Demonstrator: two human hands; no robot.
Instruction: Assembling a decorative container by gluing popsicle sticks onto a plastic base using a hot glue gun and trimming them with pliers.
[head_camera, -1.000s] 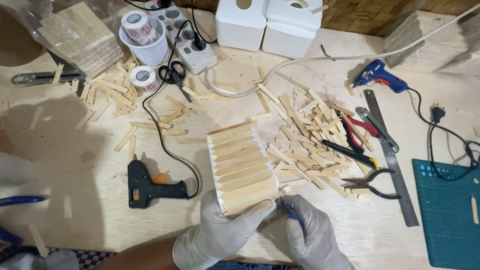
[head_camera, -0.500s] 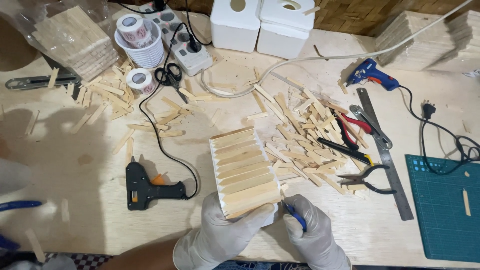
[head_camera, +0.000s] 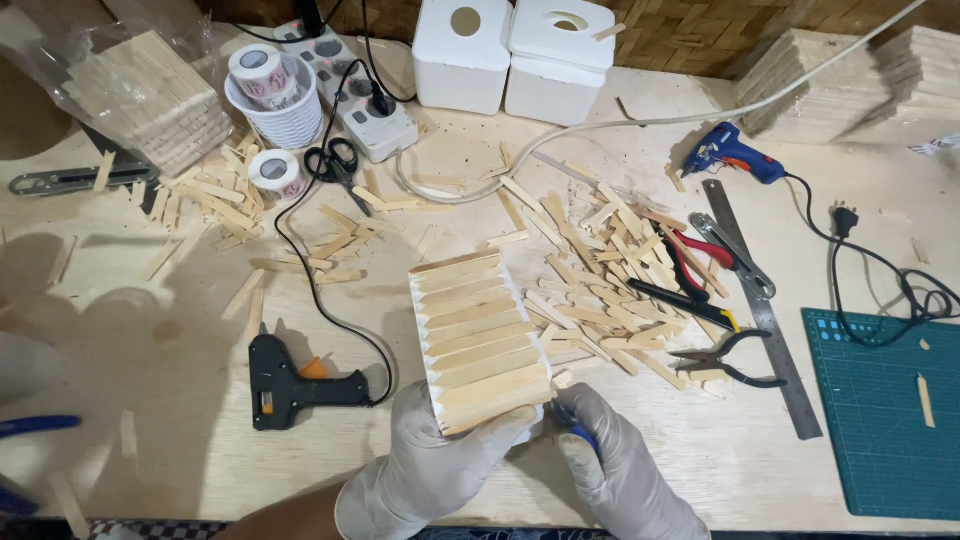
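A small box-like panel of overlapping wooden craft sticks (head_camera: 478, 338) stands on the pale wooden table (head_camera: 160, 330). My left hand (head_camera: 430, 465), in a white glove, grips its near end from below. My right hand (head_camera: 620, 470), also gloved, is closed around a blue-handled tool (head_camera: 572, 428) whose tip touches the panel's near right corner. A heap of loose craft sticks (head_camera: 610, 270) lies just right of the panel.
A black glue gun (head_camera: 295, 385) lies left of my hands, its cord running back to a power strip (head_camera: 368, 95). Pliers (head_camera: 730, 355), red cutters, a steel ruler (head_camera: 762, 305), a blue glue gun (head_camera: 728, 152) and a green cutting mat (head_camera: 885, 410) sit right. Scissors, tape rolls and white boxes stand behind.
Both hands and the stick panel stay almost where they were. The view has shifted slightly; my right hand's tool remains at the panel's corner.
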